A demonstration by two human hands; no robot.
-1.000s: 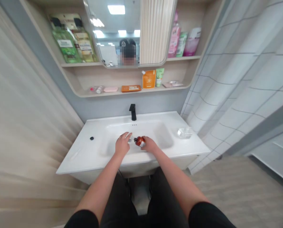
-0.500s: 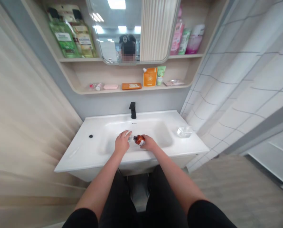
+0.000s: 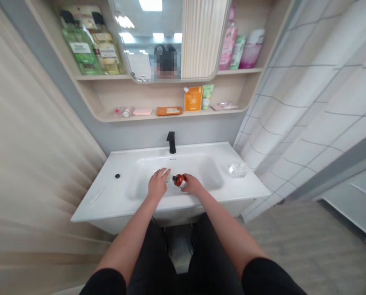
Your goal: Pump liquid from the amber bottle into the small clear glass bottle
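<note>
While a brown bottle [image 3: 179, 180] is clasped by the right hand [image 3: 193, 185], its long axis is set crosswise, neck [image 3: 175, 178] leftward. Just beside, a clear container [image 3: 168, 179] is held by the half-curled left hand [image 3: 157, 184].

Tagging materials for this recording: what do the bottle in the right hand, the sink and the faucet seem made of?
Bottle: shiny, reddish-brown; plastic or glass, the small highlights fit both.
Sink: smooth white with a soft sheen, perhaps ceramic or resin.
Faucet: black, fairly dull finish, probably coated metal, though plastic is possible.
</note>
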